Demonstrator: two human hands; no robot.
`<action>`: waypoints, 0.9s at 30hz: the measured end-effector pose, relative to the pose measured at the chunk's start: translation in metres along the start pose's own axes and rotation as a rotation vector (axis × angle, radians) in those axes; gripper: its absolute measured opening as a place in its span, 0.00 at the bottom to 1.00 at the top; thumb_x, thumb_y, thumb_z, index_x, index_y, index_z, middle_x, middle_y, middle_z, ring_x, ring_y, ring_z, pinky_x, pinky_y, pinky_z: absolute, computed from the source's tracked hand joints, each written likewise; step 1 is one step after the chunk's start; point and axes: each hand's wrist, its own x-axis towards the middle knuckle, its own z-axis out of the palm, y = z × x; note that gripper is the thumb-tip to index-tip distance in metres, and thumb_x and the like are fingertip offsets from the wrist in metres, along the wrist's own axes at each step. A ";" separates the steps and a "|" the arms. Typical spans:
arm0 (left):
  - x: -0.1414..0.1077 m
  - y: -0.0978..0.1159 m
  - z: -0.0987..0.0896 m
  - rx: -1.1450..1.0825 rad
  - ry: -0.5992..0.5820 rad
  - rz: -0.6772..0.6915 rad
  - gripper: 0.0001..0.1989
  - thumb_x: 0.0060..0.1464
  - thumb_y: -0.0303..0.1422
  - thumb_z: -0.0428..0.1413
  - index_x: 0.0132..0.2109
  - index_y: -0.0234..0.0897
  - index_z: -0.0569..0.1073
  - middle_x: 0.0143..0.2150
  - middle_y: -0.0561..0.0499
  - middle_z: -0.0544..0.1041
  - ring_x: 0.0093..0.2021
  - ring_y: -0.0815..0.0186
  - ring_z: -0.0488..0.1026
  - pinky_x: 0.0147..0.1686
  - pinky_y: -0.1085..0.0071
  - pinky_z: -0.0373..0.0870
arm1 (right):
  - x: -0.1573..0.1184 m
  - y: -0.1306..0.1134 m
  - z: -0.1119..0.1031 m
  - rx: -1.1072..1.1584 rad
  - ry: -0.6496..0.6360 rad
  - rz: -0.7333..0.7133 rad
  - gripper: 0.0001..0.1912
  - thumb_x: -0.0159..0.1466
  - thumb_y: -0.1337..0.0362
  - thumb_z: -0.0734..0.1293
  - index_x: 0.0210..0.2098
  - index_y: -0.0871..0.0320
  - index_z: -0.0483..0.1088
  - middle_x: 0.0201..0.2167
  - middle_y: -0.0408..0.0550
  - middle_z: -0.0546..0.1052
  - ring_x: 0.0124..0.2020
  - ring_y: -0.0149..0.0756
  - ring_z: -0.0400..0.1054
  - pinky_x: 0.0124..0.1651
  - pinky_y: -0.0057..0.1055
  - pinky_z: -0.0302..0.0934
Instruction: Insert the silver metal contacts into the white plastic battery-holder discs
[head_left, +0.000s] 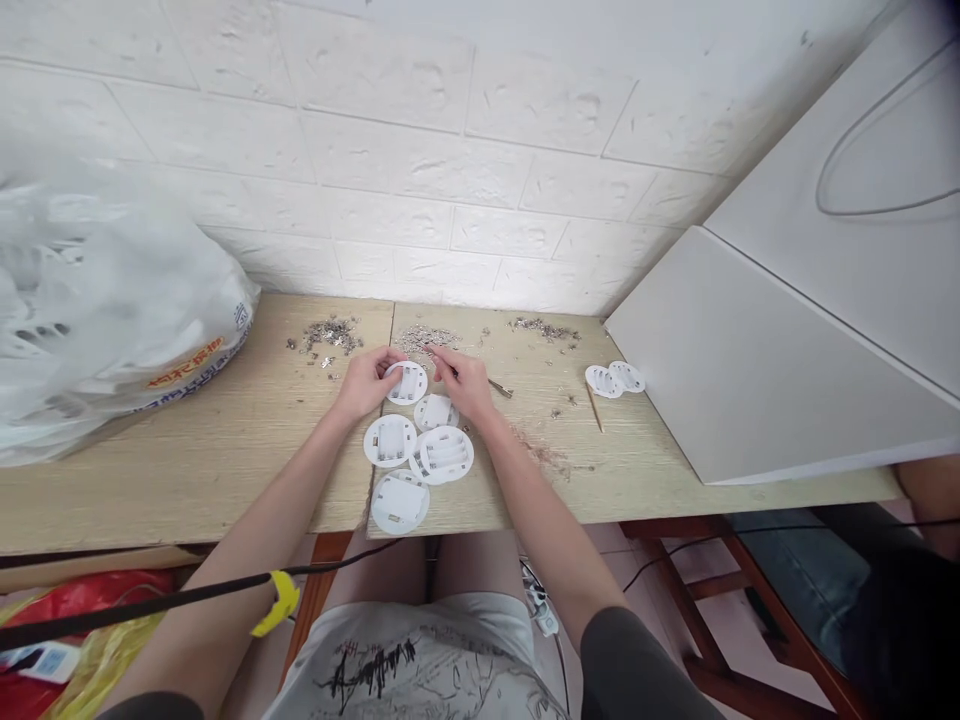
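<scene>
My left hand (367, 380) grips the left edge of a round white plastic battery holder (407, 382), thumb on its face. My right hand (463, 384) is closed around a thin, brass-coloured tool (501, 388) that looks like tweezers. One end points at a spread of tiny metal pieces (426, 338) just beyond the held disc; whether it pinches a piece is too small to tell. Nearer to me lie several more round white battery holders (390, 441), some overlapping, between my forearms.
Other heaps of small metal parts lie at left (331, 335) and right (546, 328) near the wall. Two white discs (615, 379) and a thin stick (595, 408) are beside a white panel (750, 370). A full plastic bag (112, 300) stands left. Another person sits at far right.
</scene>
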 end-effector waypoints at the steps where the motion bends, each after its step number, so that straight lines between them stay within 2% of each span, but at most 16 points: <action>1: -0.001 -0.001 0.000 -0.005 -0.002 0.004 0.12 0.46 0.34 0.55 0.38 0.33 0.75 0.31 0.50 0.75 0.29 0.67 0.68 0.29 0.72 0.64 | -0.002 0.001 -0.001 0.011 0.008 -0.005 0.18 0.68 0.61 0.58 0.51 0.58 0.74 0.26 0.45 0.77 0.27 0.32 0.68 0.40 0.29 0.62; 7: -0.005 -0.001 -0.002 -0.005 0.019 0.009 0.14 0.46 0.34 0.55 0.40 0.33 0.75 0.32 0.50 0.74 0.30 0.67 0.68 0.30 0.72 0.64 | -0.011 0.006 -0.003 0.018 0.025 0.056 0.19 0.68 0.59 0.57 0.52 0.57 0.73 0.23 0.42 0.74 0.27 0.31 0.68 0.38 0.28 0.61; 13: -0.007 0.003 -0.002 0.056 0.026 0.021 0.18 0.46 0.32 0.53 0.45 0.34 0.73 0.26 0.55 0.69 0.25 0.69 0.63 0.27 0.73 0.60 | -0.009 0.009 -0.001 0.046 0.133 0.061 0.18 0.66 0.62 0.59 0.48 0.61 0.75 0.34 0.49 0.78 0.35 0.35 0.70 0.43 0.31 0.63; 15: -0.008 0.005 -0.002 0.077 0.029 0.021 0.18 0.46 0.32 0.53 0.45 0.34 0.73 0.25 0.56 0.69 0.24 0.70 0.62 0.27 0.73 0.59 | -0.009 0.009 -0.002 0.073 0.142 0.049 0.18 0.66 0.63 0.58 0.48 0.60 0.74 0.34 0.49 0.78 0.36 0.34 0.70 0.44 0.31 0.62; 19: -0.008 0.005 -0.002 0.079 0.016 0.006 0.16 0.47 0.34 0.52 0.43 0.33 0.74 0.26 0.54 0.72 0.25 0.69 0.64 0.26 0.73 0.59 | -0.011 0.006 -0.001 0.096 0.100 0.121 0.20 0.68 0.59 0.55 0.55 0.57 0.68 0.22 0.40 0.72 0.26 0.32 0.66 0.38 0.29 0.61; 22: -0.008 0.002 -0.002 0.082 -0.004 -0.003 0.15 0.49 0.36 0.52 0.42 0.33 0.75 0.30 0.51 0.76 0.27 0.68 0.67 0.28 0.73 0.61 | -0.014 0.003 0.001 0.129 0.139 0.163 0.20 0.67 0.60 0.56 0.57 0.59 0.60 0.19 0.36 0.69 0.22 0.31 0.63 0.34 0.29 0.58; 24: -0.010 0.002 -0.002 0.117 -0.006 0.003 0.15 0.51 0.38 0.51 0.39 0.33 0.75 0.31 0.51 0.76 0.28 0.67 0.67 0.29 0.72 0.61 | -0.014 0.003 0.003 0.180 0.220 0.209 0.17 0.67 0.63 0.56 0.54 0.59 0.58 0.21 0.37 0.69 0.23 0.31 0.63 0.33 0.28 0.57; 27: -0.011 0.003 -0.002 0.153 -0.017 0.014 0.16 0.54 0.40 0.50 0.38 0.34 0.76 0.30 0.51 0.76 0.28 0.67 0.66 0.30 0.72 0.60 | -0.012 0.003 0.002 0.283 0.269 0.294 0.11 0.67 0.65 0.53 0.44 0.58 0.62 0.23 0.39 0.70 0.20 0.27 0.59 0.29 0.26 0.56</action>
